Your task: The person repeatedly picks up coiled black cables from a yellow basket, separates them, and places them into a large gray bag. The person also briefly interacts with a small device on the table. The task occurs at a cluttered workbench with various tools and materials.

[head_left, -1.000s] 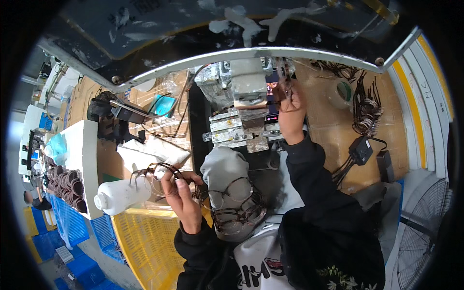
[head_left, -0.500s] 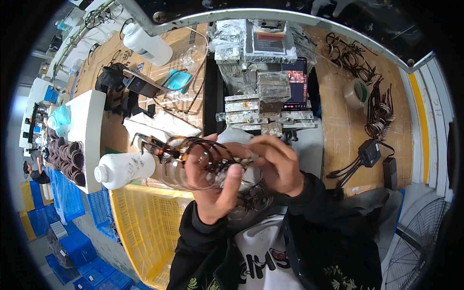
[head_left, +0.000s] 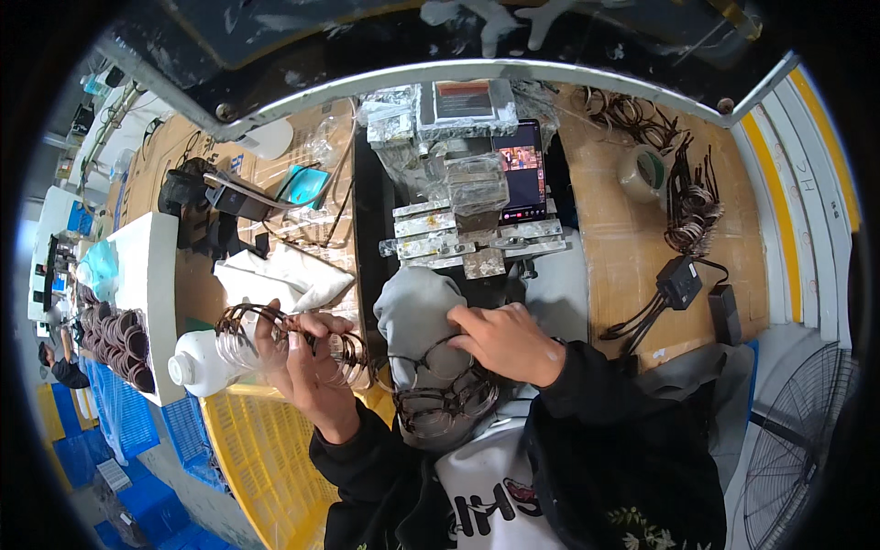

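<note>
Spectacle frames (head_left: 446, 394) rest on grey cloth (head_left: 412, 298) before you, where your right hand (head_left: 504, 344) has its thumb and fingers drawn together at the farthest rim; whether they grip it cannot be told. At left, your left hand (head_left: 307, 376) holds a bundle of brown frames (head_left: 348, 353) near a white bottle (head_left: 203, 362); a metal fixture (head_left: 477, 188) stands on the far side.

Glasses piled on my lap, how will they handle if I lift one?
The glasses probably feel light, being thin-rimmed. They may snag on each other, since they overlap. Slender as they look, tugging could bend them.
</note>
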Demonstrator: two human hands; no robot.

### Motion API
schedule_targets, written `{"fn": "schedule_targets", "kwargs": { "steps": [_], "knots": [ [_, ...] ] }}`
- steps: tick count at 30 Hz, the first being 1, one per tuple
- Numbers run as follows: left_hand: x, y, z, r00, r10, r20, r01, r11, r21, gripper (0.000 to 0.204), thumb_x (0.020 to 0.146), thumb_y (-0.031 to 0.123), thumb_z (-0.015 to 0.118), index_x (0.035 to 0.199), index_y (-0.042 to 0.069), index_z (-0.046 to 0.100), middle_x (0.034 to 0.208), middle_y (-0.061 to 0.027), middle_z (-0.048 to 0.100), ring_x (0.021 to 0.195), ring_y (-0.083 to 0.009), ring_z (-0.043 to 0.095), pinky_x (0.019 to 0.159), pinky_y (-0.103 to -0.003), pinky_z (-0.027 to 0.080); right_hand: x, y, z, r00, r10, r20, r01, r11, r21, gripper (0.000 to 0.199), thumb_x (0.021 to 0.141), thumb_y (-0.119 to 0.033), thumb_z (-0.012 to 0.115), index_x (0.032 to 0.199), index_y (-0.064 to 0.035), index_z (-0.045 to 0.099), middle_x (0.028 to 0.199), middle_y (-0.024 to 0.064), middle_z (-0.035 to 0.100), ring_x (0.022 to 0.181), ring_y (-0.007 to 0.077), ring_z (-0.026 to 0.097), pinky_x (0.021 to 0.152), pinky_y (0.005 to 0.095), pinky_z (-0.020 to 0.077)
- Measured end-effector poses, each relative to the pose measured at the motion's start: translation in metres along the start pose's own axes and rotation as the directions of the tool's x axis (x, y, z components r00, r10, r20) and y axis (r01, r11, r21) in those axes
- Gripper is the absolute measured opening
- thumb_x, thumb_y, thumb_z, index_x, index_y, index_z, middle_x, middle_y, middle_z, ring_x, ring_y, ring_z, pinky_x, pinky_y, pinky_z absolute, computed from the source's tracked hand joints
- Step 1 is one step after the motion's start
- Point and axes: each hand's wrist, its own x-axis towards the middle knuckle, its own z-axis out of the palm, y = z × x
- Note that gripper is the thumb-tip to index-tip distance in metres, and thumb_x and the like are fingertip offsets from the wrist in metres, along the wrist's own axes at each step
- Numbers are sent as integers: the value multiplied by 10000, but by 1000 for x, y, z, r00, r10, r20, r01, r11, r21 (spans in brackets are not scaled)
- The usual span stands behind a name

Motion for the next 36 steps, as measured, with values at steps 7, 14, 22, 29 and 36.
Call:
{"fn": "schedule_targets", "kwargs": {
  "steps": [7, 14, 22, 29, 36],
  "knots": [
    [-4, -3, -11, 972, 227, 60, -234, 954, 187, 457, 921, 142, 445, 1321, -4, 279, 883, -108, 487, 838, -218, 529, 811, -367, 447, -8, 10, -48, 843, 45, -535, 205, 894, 398, 102, 859, -41, 517, 848, 26, 593, 766, 112, 596, 649, 166, 596, 574, 270, 465],
    [-11, -9, -6, 983, 151, 100, -165, 975, 147, 457, 925, 150, 455, 1318, -9, 285, 898, -124, 498, 854, -244, 547, 838, -400, 448, 57, 62, -65, 659, 500, -562, 477, 301, 826, 172, 955, -244, 475, 903, -85, 515, 713, -56, 387, 584, 8, 297, 471, 161, 211],
    [-16, -10, 1, 991, 57, 117, -69, 993, 94, 446, 917, 147, 459, 1305, -3, 298, 871, -131, 508, 783, -220, 535, 758, -384, 470, 84, 75, -47, 601, 423, -678, 470, 500, 728, 274, 985, -280, 395, 877, -67, 529, 661, -66, 416, 526, 9, 291, 462, 172, 243],
    [-13, -9, 17, 981, -150, 120, 156, 987, -42, 593, 944, 475, 296, 1240, -33, 367, 748, -135, 508, 631, -226, 520, 586, -367, 470, 66, 60, -37, 533, 391, -750, 528, 539, 656, 245, 984, -245, 397, 938, -34, 514, 705, -25, 467, 573, 25, 365, 496, 183, 305],
    [-8, -2, 36, 885, -132, 447, 305, 889, -342, 878, 788, 717, 427, 1263, -19, 368, 997, -185, 546, 751, -228, 579, 667, -335, 497, 30, -2, -2, 522, -115, -845, 425, 894, 141, 194, 949, -160, 426, 921, 8, 519, 666, 85, 522, 539, 158, 516, 499, 271, 406]
  ]
}}
